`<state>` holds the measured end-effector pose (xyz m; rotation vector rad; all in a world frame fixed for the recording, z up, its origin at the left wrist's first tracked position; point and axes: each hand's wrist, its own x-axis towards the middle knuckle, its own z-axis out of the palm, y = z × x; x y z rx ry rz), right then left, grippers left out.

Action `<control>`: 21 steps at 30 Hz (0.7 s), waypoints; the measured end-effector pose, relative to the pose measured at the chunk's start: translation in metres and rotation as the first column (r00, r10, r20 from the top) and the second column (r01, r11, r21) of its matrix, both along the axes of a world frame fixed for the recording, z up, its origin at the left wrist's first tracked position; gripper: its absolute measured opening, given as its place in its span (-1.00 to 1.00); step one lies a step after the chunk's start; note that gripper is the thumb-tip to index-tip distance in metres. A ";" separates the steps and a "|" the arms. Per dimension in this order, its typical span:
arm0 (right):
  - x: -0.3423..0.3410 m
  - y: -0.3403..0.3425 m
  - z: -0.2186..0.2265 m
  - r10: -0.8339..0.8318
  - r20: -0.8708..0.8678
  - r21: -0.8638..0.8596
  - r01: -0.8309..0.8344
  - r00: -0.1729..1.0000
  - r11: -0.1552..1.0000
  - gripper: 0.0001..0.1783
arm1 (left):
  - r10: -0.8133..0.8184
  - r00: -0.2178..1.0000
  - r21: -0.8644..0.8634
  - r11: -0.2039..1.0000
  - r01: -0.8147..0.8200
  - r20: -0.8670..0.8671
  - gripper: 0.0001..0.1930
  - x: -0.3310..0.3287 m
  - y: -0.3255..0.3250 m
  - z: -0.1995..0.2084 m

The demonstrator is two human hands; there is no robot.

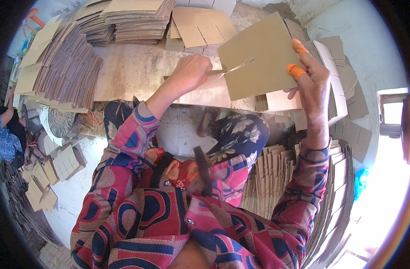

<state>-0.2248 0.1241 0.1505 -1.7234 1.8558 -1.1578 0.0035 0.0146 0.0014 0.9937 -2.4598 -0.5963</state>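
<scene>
My right hand (313,76), with orange covers on two fingers, grips a flat brown cardboard sheet (263,58) by its right edge, raised and tilted above the bench. A slit runs into the sheet from its left edge. Closed in a fist, my left hand (192,71) holds a thin brown strip (217,72), which looks like cardboard seen edge-on. The strip's right end meets the sheet at the mouth of the slit; how far it goes in, I cannot tell. My left fingertips are mostly hidden.
A wooden bench (129,76) lies in front of me. Tall cardboard stacks (66,67) stand on its left, with slotted sheets (202,29) at the back. More upright pieces (276,175) pack the space by my right arm. Another person's arm (8,116) shows at far left.
</scene>
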 end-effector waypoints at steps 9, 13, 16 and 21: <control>0.007 -0.022 -0.059 0.196 -0.216 0.062 -0.187 0.956 0.980 -0.48 | -0.001 1.000 -0.034 0.999 0.001 0.003 -0.88 -0.004 -0.001 -0.002; 0.024 -0.024 -0.071 0.248 -0.173 0.079 -0.237 0.953 0.968 -0.26 | 0.004 0.999 -0.053 0.999 -0.002 0.043 -0.88 -0.004 -0.005 -0.003; 0.030 -0.023 -0.051 0.269 0.023 0.260 -0.265 0.963 0.928 -0.16 | 0.018 1.000 -0.075 0.997 -0.019 -0.011 -0.87 -0.002 -0.007 -0.009; 0.030 -0.023 -0.058 0.275 -0.022 0.251 -0.261 0.961 0.932 -0.18 | 0.043 0.999 -0.009 0.999 -0.043 0.012 -0.85 -0.007 -0.002 0.006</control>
